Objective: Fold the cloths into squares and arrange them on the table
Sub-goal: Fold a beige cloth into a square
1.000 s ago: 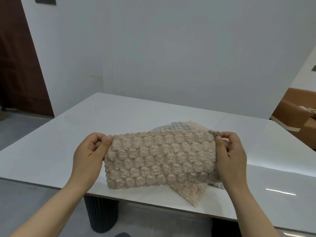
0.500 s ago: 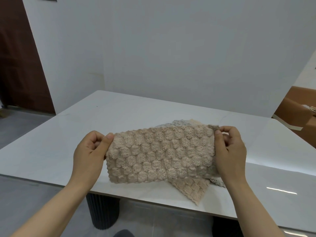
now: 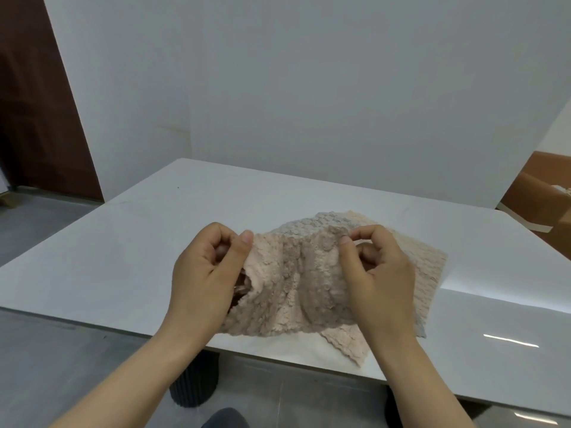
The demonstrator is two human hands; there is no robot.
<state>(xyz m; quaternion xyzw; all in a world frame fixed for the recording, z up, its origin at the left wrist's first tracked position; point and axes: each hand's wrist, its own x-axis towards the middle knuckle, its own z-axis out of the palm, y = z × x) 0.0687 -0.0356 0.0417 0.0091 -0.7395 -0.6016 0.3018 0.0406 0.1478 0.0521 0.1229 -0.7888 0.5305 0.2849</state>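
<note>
**A:** How are the hands set?

**B:** Both are gripping. The left hand [image 3: 204, 273] pinches the upper left corner of the beige cloth [image 3: 296, 285] between thumb and forefinger, with the other fingers curled in. The right hand [image 3: 377, 273] pinches the upper right corner the same way.

**A:** Why by the corners?

**B:** I'd judge it gives control of the top edge, so that one corner can be matched to the other for a fold. The hands are close together, so the cloth sags and bunches in ridges between them rather than hanging flat.

**A:** And where is it?

**B:** It is held up just above the near edge of the tabletop [image 3: 123, 242], with its lower hem hanging by that edge. Whether the hem touches the surface I cannot tell.

**A:** What lies behind it?

**B:** A loose heap of cloths waiting their turn. A grey cloth [image 3: 327, 222] peeks out above the hands, and a cream cloth [image 3: 429, 264] spreads to the right. They overlap unfolded, and one corner pokes past the table's front edge.

**A:** Progress?

**B:** Early, I think. No finished square shows anywhere on the tabletop. The broad bare stretch to the left looks like the natural place to line up the squares.
</note>
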